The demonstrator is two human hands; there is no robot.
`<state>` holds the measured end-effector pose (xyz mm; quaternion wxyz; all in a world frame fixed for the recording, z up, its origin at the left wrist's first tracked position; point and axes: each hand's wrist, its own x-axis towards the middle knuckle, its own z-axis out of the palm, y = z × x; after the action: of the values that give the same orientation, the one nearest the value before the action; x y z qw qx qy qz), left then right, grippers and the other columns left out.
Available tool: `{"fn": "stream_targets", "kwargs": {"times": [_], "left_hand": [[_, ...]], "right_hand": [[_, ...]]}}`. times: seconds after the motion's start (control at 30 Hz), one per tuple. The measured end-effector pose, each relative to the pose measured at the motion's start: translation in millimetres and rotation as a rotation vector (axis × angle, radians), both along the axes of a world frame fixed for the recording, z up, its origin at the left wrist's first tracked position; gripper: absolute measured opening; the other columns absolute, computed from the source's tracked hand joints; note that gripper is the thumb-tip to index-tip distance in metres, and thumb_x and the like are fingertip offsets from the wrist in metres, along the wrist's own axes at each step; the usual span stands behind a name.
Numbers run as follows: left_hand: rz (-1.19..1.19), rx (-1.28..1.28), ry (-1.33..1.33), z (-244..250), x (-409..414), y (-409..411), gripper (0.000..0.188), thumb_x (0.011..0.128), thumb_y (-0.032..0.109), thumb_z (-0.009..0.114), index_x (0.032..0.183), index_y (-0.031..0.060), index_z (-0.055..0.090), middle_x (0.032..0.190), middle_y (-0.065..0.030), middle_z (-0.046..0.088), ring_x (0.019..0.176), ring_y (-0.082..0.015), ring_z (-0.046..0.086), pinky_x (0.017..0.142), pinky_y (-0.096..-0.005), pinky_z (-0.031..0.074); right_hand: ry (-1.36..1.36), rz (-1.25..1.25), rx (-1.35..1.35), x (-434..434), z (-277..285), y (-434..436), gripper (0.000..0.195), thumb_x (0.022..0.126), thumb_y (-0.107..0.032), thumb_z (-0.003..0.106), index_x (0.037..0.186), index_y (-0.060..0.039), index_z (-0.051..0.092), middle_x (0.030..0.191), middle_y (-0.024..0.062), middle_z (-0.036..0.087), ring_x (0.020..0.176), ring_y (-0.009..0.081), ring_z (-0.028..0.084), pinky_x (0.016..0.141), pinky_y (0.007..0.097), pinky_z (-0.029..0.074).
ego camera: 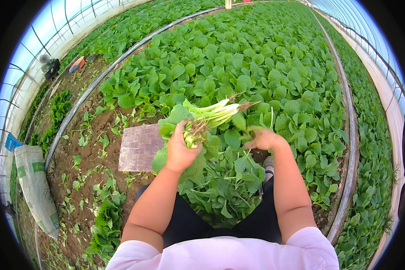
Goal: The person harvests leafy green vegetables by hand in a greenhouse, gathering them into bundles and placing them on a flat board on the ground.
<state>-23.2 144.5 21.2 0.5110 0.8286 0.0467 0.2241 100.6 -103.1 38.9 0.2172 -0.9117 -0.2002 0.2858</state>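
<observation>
My left hand grips a bunch of leafy greens with pale stalks and soil-brown roots. Most of the root ends point up and to the right, while another root tuft hangs near my fingers. To the right, my right hand pinches a green leaf that is blurred by motion. Between my legs lies a heap of loose leaves. Uncut leafy plants stand in a dense bed just beyond both hands.
A flat brown board lies on the soil at left. Beyond it are a woven sack, a pile of greens and a grey hose. Another hose runs along the right. A person is far left, near an orange object.
</observation>
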Motion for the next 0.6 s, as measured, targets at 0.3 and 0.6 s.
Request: {"fn": "stream_targets", "kwargs": {"times": [0.3,0.6], "left_hand": [[-0.481,-0.512,0.22,-7.0,-1.4,-18.5,0.061,0.065,-0.004,0.068,0.12,0.0028,0.045,0.108,-0.0015,0.058,0.097,-0.0097,0.054,0.087,-0.0281,0.043],[-0.494,-0.759,0.236,8.2,6.7,-21.7,0.082,0.063,-0.012,0.066,0.136,0.006,0.034,0.118,-0.0023,0.053,0.106,-0.0141,0.052,0.092,-0.0289,0.041]], "right_hand": [[0.328,-0.073,1.51,-28.2,2.6,48.8,0.041,0.081,-0.024,0.064,0.114,-0.0022,0.054,0.113,0.0142,0.058,0.11,0.0259,0.051,0.095,0.0391,0.039],[-0.35,-0.235,0.88,-21.6,26.1,31.3,0.031,0.08,-0.026,0.068,0.092,0.0013,0.059,0.074,0.0056,0.06,0.069,0.014,0.054,0.065,0.0287,0.046]]}}
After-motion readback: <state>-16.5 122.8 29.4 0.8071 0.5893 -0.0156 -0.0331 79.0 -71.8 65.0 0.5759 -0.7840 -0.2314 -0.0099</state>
